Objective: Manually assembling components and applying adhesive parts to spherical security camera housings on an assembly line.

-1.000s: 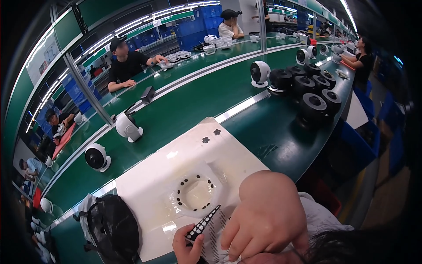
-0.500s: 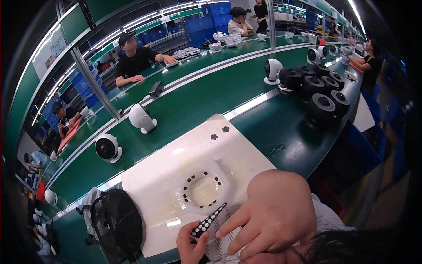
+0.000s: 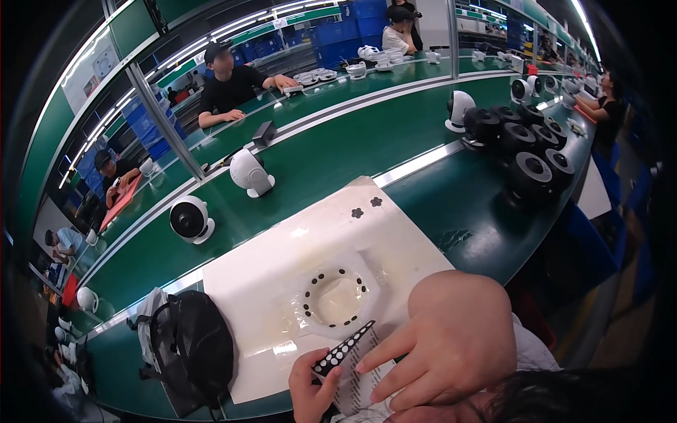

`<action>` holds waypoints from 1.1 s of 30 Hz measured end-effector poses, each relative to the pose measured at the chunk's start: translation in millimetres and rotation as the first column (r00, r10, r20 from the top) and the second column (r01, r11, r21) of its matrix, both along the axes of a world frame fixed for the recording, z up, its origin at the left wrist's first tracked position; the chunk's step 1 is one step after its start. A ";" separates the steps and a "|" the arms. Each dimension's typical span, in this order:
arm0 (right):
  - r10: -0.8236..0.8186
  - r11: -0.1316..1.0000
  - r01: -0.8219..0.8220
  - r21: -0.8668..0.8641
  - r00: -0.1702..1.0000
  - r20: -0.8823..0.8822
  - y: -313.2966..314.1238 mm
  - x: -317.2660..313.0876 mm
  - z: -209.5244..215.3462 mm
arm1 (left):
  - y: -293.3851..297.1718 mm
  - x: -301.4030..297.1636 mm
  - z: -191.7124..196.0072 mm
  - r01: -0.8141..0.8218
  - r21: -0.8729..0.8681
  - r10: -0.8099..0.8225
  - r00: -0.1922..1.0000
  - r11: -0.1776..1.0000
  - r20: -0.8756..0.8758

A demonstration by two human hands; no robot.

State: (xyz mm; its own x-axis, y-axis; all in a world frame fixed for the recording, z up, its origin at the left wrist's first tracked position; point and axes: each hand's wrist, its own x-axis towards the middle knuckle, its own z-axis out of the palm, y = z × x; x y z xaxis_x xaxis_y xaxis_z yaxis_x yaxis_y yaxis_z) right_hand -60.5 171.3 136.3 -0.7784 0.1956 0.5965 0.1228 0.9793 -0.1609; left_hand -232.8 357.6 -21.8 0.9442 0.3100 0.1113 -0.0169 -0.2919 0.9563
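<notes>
Right hand, large at the bottom centre of the frame, fingers spread and lying flat on a white sheet with rows of small dots. Left hand, lower and to the left of it, pinching a black strip covered with white dots, thumb and fingers closed on its lower end. Strip tilted, upper end pointing toward a clear round part with a ring of dark dots, resting in the middle of a white mat on the green bench. Strip just below this ring, near it, contact not possible to tell.

For doing this well, probably best to keep the sheet pressed down flat, to hold the strip only by the end so the dots stay untouched, and to bring one dot at a time to the ring, slowly, without sliding the round part.

Black bag at the left edge of the mat. White round devices on the bench in the middle left, black ones grouped at the upper right. Other people seated at benches in the upper part of the frame.
</notes>
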 end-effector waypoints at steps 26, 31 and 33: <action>-0.046 0.999 0.046 -0.017 0.998 -0.032 17.4 -2.7 -5.4 | -5.3 2.9 4.4 -0.063 0.131 0.052 0.995 0.989 0.085; -0.065 0.998 0.064 -0.014 0.997 -0.040 16.9 0.8 -4.5 | -5.6 3.8 4.6 -0.073 0.245 0.052 0.994 0.967 0.091; -0.070 0.998 0.069 -0.012 0.997 -0.043 19.0 0.7 -4.1 | -7.4 4.3 6.6 -0.083 0.256 0.065 0.995 0.963 0.078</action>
